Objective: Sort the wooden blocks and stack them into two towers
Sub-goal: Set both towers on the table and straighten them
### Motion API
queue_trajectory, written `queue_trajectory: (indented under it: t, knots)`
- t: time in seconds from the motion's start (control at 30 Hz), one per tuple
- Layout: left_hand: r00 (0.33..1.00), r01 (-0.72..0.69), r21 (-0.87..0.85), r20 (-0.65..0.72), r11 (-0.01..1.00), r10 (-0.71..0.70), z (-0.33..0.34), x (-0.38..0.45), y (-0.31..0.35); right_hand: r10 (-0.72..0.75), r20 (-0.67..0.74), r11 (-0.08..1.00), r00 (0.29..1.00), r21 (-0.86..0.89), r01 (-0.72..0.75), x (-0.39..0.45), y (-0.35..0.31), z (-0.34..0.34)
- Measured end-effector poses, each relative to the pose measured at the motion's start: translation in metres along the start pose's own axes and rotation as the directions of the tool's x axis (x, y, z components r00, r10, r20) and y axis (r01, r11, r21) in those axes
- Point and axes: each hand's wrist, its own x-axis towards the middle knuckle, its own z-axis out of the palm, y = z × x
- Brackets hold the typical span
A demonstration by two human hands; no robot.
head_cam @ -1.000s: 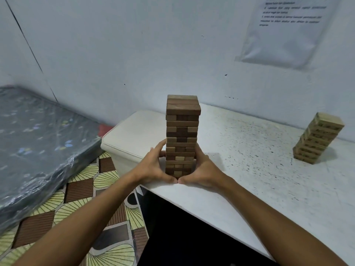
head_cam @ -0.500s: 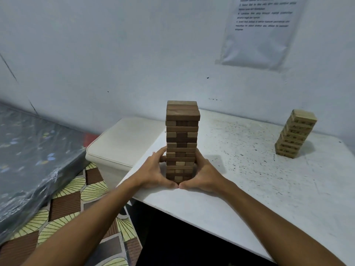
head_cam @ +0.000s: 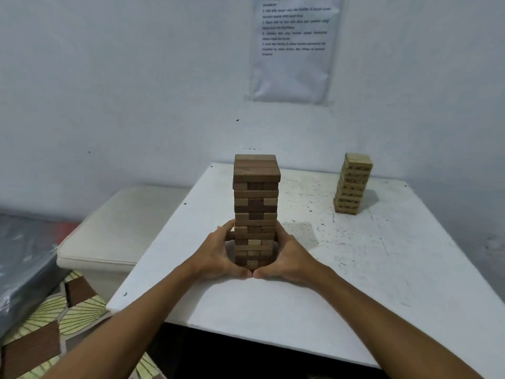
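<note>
Two bare hands cupped the base of a tall tower of dark and mid-brown wooden blocks (head_cam: 256,209) standing upright near the left edge of a white, black-speckled worktop (head_cam: 341,269). The left hand (head_cam: 218,255) pressed against the tower's left side and the right hand (head_cam: 289,258) against its right, fingers curved around the lower layers and the thumbs meeting in front of the bottom row. A shorter tower of pale, light-coloured wooden blocks (head_cam: 352,184) stood well apart at the far right of the worktop, close to the white wall (head_cam: 136,91). A printed white paper sheet (head_cam: 293,47) hung on that wall above the worktop; its text was too small to read. To the left sat a cream cushioned seat (head_cam: 114,231), and nearer, a floor covering with yellow fan and brown square patterns (head_cam: 54,324).
</note>
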Motion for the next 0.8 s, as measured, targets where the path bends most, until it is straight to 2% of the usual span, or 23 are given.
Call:
queue_trajectory:
  t: [0.47, 0.8]
  knots:
    - [0.991, -0.077, 0.013, 0.112, 0.997, 0.076, 0.048, 0.044, 0.017, 0.035, -0.148, 0.995, 0.988, -0.086, -0.048, -0.033, 0.013, -0.050]
    - [0.983, -0.103, 0.014, 0.155, 0.995, 0.099, 0.058, 0.047, 0.027, 0.055, -0.141, 0.990, 0.989, -0.121, -0.073, -0.041, 0.018, -0.061]
